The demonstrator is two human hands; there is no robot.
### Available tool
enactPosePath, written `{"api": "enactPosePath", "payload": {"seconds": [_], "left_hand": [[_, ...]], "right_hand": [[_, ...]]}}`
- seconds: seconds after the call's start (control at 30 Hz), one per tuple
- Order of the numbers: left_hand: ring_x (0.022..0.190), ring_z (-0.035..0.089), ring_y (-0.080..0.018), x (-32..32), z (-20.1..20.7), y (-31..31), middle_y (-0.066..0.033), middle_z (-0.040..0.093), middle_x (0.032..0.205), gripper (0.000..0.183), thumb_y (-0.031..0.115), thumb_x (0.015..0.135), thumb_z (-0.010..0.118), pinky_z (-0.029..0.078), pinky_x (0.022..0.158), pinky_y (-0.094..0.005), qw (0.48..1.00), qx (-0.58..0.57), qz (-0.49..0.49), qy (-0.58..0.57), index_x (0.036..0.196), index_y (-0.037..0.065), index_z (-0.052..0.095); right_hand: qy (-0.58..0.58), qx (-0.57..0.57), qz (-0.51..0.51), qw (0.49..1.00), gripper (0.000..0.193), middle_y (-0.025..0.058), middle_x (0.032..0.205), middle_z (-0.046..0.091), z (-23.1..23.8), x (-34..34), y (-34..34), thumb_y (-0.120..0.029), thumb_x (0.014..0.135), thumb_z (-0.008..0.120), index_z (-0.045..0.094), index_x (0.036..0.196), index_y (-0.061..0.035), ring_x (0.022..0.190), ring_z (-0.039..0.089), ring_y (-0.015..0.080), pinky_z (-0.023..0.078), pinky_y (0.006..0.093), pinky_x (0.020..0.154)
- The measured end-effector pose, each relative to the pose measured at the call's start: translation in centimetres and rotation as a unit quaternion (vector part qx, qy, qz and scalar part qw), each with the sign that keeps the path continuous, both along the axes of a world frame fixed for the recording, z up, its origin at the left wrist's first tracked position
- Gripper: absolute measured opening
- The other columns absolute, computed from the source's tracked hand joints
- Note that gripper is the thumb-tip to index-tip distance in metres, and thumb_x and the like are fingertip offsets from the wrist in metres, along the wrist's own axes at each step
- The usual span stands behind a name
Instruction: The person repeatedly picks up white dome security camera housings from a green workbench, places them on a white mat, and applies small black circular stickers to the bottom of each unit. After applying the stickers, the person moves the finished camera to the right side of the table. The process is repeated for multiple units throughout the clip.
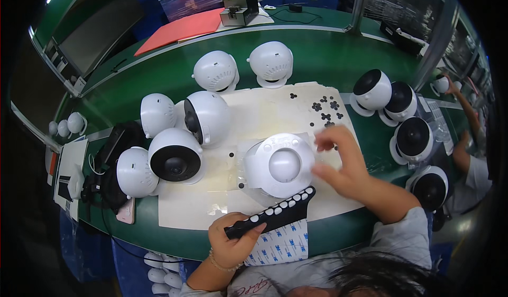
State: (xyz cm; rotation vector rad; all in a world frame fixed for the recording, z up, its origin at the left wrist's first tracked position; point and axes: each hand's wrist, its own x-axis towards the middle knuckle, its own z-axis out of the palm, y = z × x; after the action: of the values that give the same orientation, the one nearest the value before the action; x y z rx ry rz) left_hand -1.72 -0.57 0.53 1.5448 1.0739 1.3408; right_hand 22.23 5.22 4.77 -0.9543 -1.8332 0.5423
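Observation:
My left hand is closed on a black strip with a row of white round spots along its upper edge. A white backing sheet with blue print hangs below the strip. In front of me a white round-bodied camera lies with its ring-shaped base facing up. The strip's right end lies close to the base's lower edge. My right hand hovers at the base's right side, thumb and fingers apart and slightly blurred. No object shows between them.
Small black round pads lie scattered on the cream board. Several white cameras stand left, behind and right. A pink phone and black bag are at left. Another person's arm shows far right.

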Motion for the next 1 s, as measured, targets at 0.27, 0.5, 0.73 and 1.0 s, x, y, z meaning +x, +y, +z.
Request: {"api": "enactPosePath", "payload": {"seconds": [0.27, 0.5, 0.73, 1.0], "left_hand": [[0.052, 0.055, -0.0167, 0.4, 0.5, -0.1, -0.0107, 0.058, 0.060, 0.015, 0.002, 0.065, 0.072, 0.041, 0.049, -0.0253, 0.999, -0.035, -0.015, -0.020, 0.065, -0.004, 0.058], [0.055, 0.057, -0.0224, 0.7, 0.6, 0.4, -0.0126, 0.058, 0.061, 0.014, 0.000, 0.064, 0.071, 0.045, 0.052, -0.0282, 0.999, 0.043, -0.024, 0.018, 0.064, -0.004, 0.058], [0.053, 0.055, -0.0212, 0.6, 0.7, -0.1, -0.0118, 0.056, 0.059, 0.015, 0.001, 0.066, 0.071, 0.043, 0.050, -0.0276, 1.000, -0.021, -0.009, 0.007, 0.064, -0.005, 0.057], [0.052, 0.054, -0.0214, 0.9, 0.6, 0.3, -0.0119, 0.055, 0.058, 0.016, 0.001, 0.066, 0.071, 0.042, 0.050, -0.0276, 0.999, 0.043, -0.024, 0.017, 0.064, -0.005, 0.056]], "right_hand": [[-0.048, 0.043, 0.117, 0.991, 0.028, 0.0073, 0.084, 0.060, -0.6, -0.4, -2.6, -0.011, 0.072, 0.068, 0.057, 0.097, -0.0056, 0.075, 0.058, 0.0257, 0.046, 0.0335, 0.065], [-0.140, 0.198, 0.123, 0.962, 0.021, 0.0041, 0.091, 0.060, -0.7, 0.5, -2.0, -0.008, 0.069, 0.068, 0.063, 0.089, -0.0084, 0.081, 0.059, 0.0218, 0.046, 0.0299, 0.064], [-0.072, 0.210, 0.129, 0.967, 0.024, 0.0034, 0.097, 0.060, -0.2, 1.3, -1.4, -0.011, 0.064, 0.072, 0.063, 0.087, -0.0099, 0.090, 0.057, 0.0226, 0.045, 0.0302, 0.066], [-0.116, 0.202, 0.066, 0.970, 0.024, 0.0050, 0.103, 0.058, 0.1, 0.2, -1.8, -0.011, 0.065, 0.073, 0.061, 0.085, -0.0091, 0.097, 0.054, 0.0237, 0.044, 0.0317, 0.073]]}}
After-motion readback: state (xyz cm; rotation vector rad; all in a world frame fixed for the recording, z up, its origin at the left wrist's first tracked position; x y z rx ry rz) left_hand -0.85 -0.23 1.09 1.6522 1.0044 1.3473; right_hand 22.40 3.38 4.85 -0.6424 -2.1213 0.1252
